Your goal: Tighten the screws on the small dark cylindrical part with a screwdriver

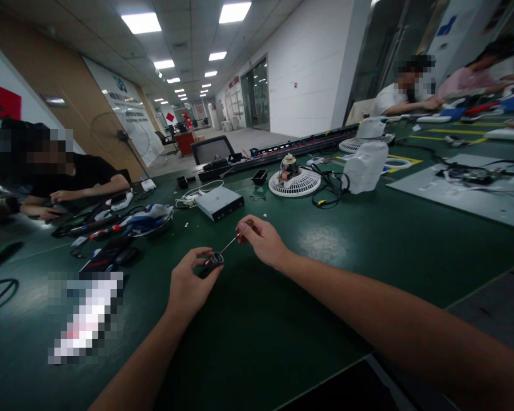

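Head view showed 2 bare hands close together above a smooth, dark green tabletop (274,325). The left hand (187,285) had its thumb and fingers clamped on opposite sides of a small, dark, hollow cylinder with a greyish rim (215,260), near the middle of the view. At the cylinder's 2 o'clock, the right hand (263,242) pinched the reddish-brown handle of a slim tool with a thin, straight, silvery shaft (228,245), probably a screwdriver. Its shaft slanted down to the cylinder's mouth; whether the tip sat inside or just met the rim could not be told, nor whether the cylinder touched the tabletop.

The likeliest trouble was a slip: a push off the shaft's line could send the tip across the rim towards the left fingertips, which lay right beside it. A loose left grip could let the cylinder turn or roll away. Anything tiny levered out could be lost against the dark surface, or among the clutter: a flat, grey, rectangular box (220,202) at 12 o'clock and a round, white, slatted base (294,184) at 2 o'clock.
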A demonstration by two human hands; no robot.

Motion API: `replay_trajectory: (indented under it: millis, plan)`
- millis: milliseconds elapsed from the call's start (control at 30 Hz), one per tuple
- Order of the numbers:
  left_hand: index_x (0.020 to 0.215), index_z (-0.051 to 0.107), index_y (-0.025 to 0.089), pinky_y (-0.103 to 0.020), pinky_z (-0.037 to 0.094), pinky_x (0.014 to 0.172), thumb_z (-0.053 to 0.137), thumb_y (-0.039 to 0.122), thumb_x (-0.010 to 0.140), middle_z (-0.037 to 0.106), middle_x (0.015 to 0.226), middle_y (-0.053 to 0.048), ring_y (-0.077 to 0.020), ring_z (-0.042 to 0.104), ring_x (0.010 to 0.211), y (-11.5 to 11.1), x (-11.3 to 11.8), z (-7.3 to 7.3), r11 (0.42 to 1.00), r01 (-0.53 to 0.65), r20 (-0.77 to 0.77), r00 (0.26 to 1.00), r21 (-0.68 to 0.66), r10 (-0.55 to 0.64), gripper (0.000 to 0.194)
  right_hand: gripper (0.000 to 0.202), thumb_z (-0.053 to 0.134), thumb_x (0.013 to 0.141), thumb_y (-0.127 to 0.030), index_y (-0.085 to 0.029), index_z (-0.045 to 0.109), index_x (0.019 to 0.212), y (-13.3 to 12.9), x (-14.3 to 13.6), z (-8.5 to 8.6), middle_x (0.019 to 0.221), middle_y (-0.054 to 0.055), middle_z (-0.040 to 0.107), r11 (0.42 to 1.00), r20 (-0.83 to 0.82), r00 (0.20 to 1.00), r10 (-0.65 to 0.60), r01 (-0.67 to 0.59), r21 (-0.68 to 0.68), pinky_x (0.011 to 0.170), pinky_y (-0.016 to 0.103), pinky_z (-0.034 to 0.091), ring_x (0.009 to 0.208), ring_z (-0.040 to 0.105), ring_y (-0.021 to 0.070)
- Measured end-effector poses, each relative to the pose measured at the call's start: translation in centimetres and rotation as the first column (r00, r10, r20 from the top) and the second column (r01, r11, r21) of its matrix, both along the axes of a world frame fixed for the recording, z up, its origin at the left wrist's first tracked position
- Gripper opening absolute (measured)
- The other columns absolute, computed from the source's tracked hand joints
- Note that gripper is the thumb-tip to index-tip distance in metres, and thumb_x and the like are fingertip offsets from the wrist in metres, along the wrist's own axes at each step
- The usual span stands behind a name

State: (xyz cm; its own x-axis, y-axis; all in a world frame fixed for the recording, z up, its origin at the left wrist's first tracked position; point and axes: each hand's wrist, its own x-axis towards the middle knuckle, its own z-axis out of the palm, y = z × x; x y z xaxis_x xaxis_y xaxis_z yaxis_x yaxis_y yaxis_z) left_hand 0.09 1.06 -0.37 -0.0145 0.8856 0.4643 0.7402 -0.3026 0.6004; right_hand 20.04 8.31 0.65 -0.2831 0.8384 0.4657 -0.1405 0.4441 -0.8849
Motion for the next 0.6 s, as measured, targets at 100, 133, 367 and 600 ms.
replay_trajectory:
  millis: [100,133,367,600]
  plan:
    - [0.11,0.059,0.021,-0.03,0.059,0.063,0.075,0.026,0.073,0.072,0.099,-0.004,-0.021,0.073,0.083,0.01,0.05,0.01,1.0,0.008,-0.007,1.0,-0.011,-0.008,0.041,0.028,0.052,0.094,-0.043,-0.019,0.059,0.083,-0.33,0.02,0.2,0.07,-0.001,0.06,0.999,0.025,0.999,0.033,-0.034,0.02,0.059,0.026,0.046,0.062,0.059,0.0123]
    - [0.11,0.059,0.021,-0.032,0.059,0.066,0.075,0.026,0.073,0.072,0.099,-0.004,-0.0213,0.073,0.084,0.01,0.06,0.0,1.0,0.011,-0.012,1.0,-0.007,-0.011,0.041,0.028,0.051,0.094,-0.043,-0.019,0.059,0.083,-0.4,0.01,0.26,0.069,-0.001,0.06,0.999,0.003,0.999,0.043,-0.043,0.004,0.058,0.026,0.046,0.061,0.058,0.0122]
    - [0.109,0.06,0.022,-0.035,0.06,0.074,0.076,0.026,0.073,0.073,0.1,-0.003,-0.0211,0.073,0.085,-0.01,0.07,-0.03,0.999,0.033,-0.012,0.999,0.0,-0.033,0.04,0.028,0.052,0.094,-0.043,-0.018,0.06,0.082,-0.11,0.15,0.2,0.07,0.0,0.062,1.0,0.058,0.998,-0.01,0.009,0.013,0.061,0.027,0.047,0.063,0.06,0.0132]
    - [0.109,0.06,0.022,-0.038,0.059,0.079,0.076,0.027,0.073,0.073,0.1,-0.003,-0.0211,0.073,0.087,-0.01,0.01,0.08,0.999,0.033,-0.037,0.999,0.001,-0.033,0.04,0.026,0.053,0.094,-0.041,-0.018,0.059,0.084,-0.16,0.26,0.34,0.071,0.0,0.062,0.998,0.085,0.996,-0.028,0.024,0.054,0.061,0.027,0.048,0.063,0.06,0.0131]
